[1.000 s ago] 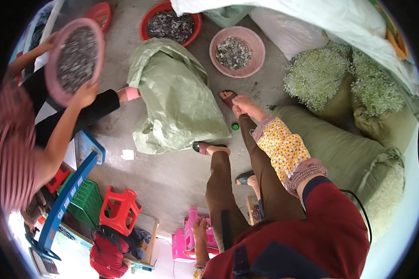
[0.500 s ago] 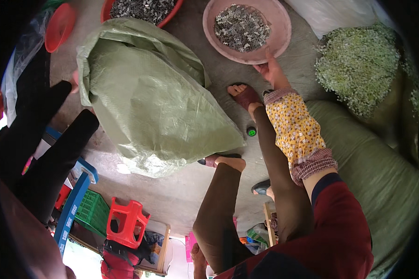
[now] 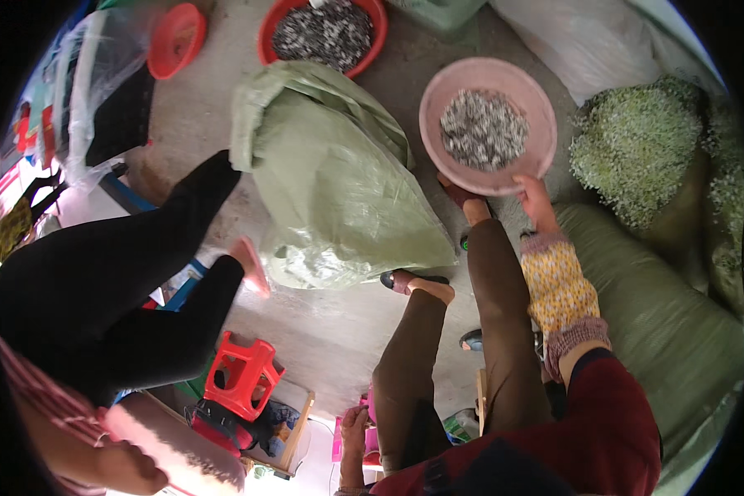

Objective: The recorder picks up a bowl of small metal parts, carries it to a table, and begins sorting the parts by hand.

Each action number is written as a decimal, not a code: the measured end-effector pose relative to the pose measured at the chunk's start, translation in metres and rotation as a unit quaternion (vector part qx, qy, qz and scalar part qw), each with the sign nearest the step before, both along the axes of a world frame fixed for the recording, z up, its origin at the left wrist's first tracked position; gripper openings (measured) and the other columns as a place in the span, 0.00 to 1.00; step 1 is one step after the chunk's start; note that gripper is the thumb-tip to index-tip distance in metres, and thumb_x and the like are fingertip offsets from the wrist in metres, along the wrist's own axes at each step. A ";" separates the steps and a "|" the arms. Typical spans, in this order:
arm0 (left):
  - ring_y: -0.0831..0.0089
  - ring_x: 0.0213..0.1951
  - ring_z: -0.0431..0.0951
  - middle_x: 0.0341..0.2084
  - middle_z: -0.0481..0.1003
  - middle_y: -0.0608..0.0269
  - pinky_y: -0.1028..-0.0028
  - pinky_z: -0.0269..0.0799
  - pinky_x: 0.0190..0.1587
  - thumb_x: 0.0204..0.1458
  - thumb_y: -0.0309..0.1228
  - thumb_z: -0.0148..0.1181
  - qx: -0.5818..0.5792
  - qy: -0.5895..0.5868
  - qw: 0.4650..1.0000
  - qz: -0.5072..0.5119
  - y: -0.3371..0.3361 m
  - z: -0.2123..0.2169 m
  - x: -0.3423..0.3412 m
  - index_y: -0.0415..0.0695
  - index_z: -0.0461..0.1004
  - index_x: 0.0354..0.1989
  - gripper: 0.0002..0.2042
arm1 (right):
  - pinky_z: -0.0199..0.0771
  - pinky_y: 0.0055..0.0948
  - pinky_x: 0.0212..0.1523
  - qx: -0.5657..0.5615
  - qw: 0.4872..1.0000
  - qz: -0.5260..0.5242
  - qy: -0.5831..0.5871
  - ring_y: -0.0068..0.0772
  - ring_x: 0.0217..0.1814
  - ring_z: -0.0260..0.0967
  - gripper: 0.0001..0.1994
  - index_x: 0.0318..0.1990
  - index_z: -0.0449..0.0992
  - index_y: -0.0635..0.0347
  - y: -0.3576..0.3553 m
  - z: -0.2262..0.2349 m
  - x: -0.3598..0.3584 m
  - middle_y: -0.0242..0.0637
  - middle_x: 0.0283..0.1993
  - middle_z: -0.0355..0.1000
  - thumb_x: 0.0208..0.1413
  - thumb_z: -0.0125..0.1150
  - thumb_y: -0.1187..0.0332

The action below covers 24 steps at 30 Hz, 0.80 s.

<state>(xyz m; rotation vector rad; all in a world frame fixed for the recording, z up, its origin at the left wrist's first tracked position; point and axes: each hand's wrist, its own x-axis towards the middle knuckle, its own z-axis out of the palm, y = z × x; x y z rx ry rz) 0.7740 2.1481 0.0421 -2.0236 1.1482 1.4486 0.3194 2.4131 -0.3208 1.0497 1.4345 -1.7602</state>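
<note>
My right hand (image 3: 536, 201), in a yellow patterned sleeve cover, grips the near rim of a pale pink basin (image 3: 542, 107). Inside the basin is a heap of small grey and white pieces (image 3: 484, 131), smeared by motion. The basin covers part of my right foot. Down by my left knee, my left hand (image 3: 354, 428) is closed, its fingers curled together; whatever it might hold is hidden. A large pale green woven sack (image 3: 331, 182) lies on the floor left of the basin, its mouth folded back.
A red basin (image 3: 379, 43) of similar pieces stands beyond the sack; a smaller red basin (image 3: 176, 41) is farther left. Another person in black trousers (image 3: 165, 248) sits at left. Tiny-flowered plants (image 3: 636, 153) and a full green sack (image 3: 653, 306) line the right. A red stool (image 3: 244, 376) is lower left.
My right hand has brought the pink basin nearer, partly over my right foot. The view has shifted. More of the person at left shows, including a hand and a pink slipper.
</note>
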 end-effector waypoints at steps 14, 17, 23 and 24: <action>0.75 0.20 0.68 0.17 0.68 0.63 0.79 0.64 0.24 0.47 0.35 0.52 -0.013 0.203 0.979 -0.024 -0.001 0.129 -0.143 0.34 0.65 0.38 0.16 | 0.71 0.33 0.24 -0.055 0.986 0.156 -0.016 0.37 0.28 0.69 0.18 0.37 0.66 0.72 -0.044 0.361 0.042 0.42 0.31 0.68 0.33 0.55 0.77; 0.68 0.29 0.71 0.30 0.67 0.55 0.73 0.70 0.28 0.47 0.37 0.53 0.012 0.251 0.966 0.063 -0.012 0.170 -0.178 0.33 0.54 0.50 0.26 | 0.71 0.32 0.24 -0.088 0.972 0.218 0.027 0.36 0.30 0.69 0.17 0.38 0.66 0.73 -0.078 0.425 0.036 0.42 0.31 0.68 0.34 0.54 0.77; 0.61 0.34 0.72 0.37 0.65 0.50 0.67 0.72 0.33 0.49 0.39 0.50 -0.030 0.374 0.911 0.169 -0.030 0.227 -0.209 0.34 0.52 0.51 0.27 | 0.71 0.27 0.23 -0.142 0.909 0.385 0.073 0.32 0.25 0.69 0.14 0.35 0.68 0.74 -0.141 0.522 -0.001 0.41 0.29 0.70 0.37 0.55 0.76; 0.61 0.35 0.73 0.37 0.66 0.49 0.67 0.72 0.33 0.50 0.38 0.49 -0.020 0.411 0.893 0.184 -0.028 0.229 -0.212 0.34 0.53 0.49 0.24 | 0.71 0.27 0.23 -0.152 0.903 0.392 0.084 0.32 0.25 0.69 0.14 0.35 0.68 0.75 -0.147 0.525 -0.006 0.41 0.29 0.70 0.38 0.55 0.76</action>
